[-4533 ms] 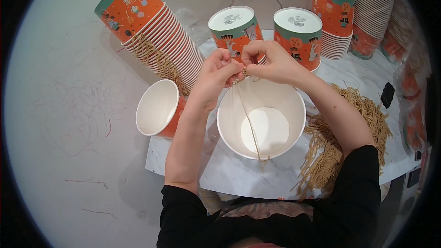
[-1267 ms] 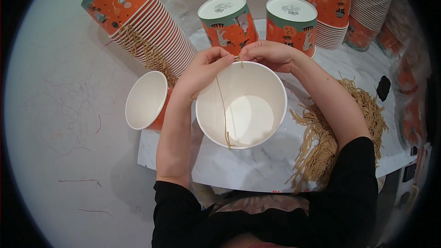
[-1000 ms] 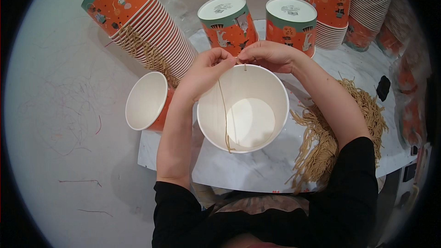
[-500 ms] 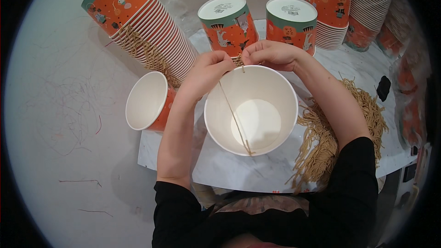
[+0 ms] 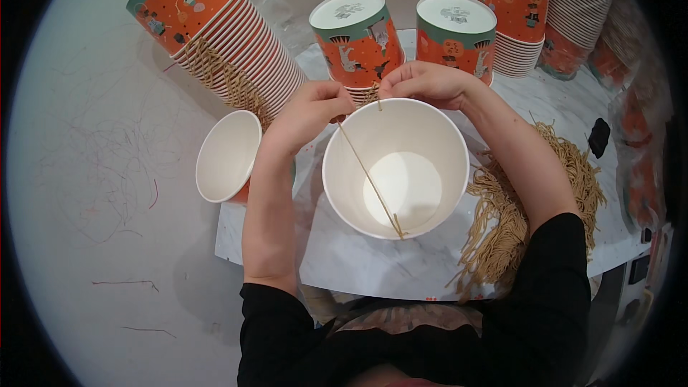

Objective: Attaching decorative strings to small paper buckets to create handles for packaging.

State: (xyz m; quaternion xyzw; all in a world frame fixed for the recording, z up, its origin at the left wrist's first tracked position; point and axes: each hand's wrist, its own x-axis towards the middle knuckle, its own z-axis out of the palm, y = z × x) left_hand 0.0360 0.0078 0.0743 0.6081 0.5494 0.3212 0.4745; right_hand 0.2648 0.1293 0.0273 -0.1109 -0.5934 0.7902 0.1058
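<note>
Now | both our hands at far rim of white paper bucket (image 5: 394,172) | L hand (image 5: 308,111) & R hand (image 5: 426,82) fingers pinched shut on tan twine handle (image 5: 369,175), kept taut across mouth to seat its end at rim

Two hands, left (image 5: 309,111) and right (image 5: 423,82). One open white bucket (image 5: 395,166) just under the fingers, one cord (image 5: 369,179) across it. Second open cup (image 5: 229,156) beside the left fingers. Two capped orange stacks (image 5: 358,39) just beyond the fingertips.

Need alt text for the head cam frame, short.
Seen from above, a person's left hand and right hand pinch a tan string at the far rim of a large white paper bucket on a marble tabletop; the string runs across its mouth. Orange cup stacks and a heap of tan strings surround it.
</note>
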